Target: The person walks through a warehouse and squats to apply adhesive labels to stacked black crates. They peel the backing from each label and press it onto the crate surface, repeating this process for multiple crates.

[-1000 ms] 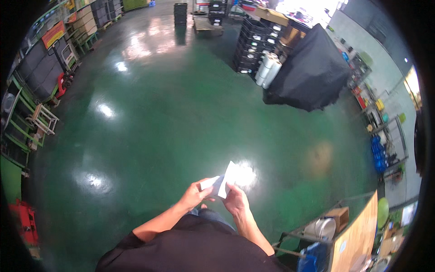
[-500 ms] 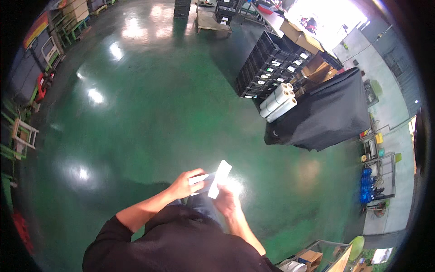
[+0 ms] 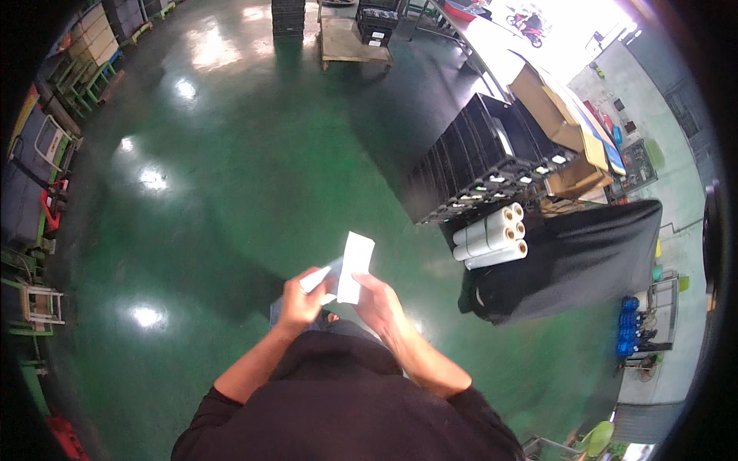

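Observation:
In front of my body, my right hand (image 3: pixel 375 301) is closed on a white, oblong paper slip (image 3: pixel 357 265) that stands up past the fingertips, its thumb along the lower right edge. Beside it, my left hand (image 3: pixel 300 300) has its fingers curled round a second white piece (image 3: pixel 314 280), thin and partly hidden by the hand; whether it is one sheet or several I cannot tell. The two white pieces lie close together, with a greyish sheet-like part between them. Any marks on them are too washed out to make out.
Tall stacked black crates (image 3: pixel 477 157) stand ahead on the right. White film rolls (image 3: pixel 492 238) lie by a black-covered object (image 3: pixel 576 261). A wooden pallet (image 3: pixel 350 42) with crates is farther ahead. A white-framed stool (image 3: pixel 42 305) stands left on the green floor (image 3: pixel 231 207).
The crates, rolls and black cover appear larger and nearer as my view has moved forward. Both hands still hold the white pieces; the right one's slip is now more upright and higher in view.

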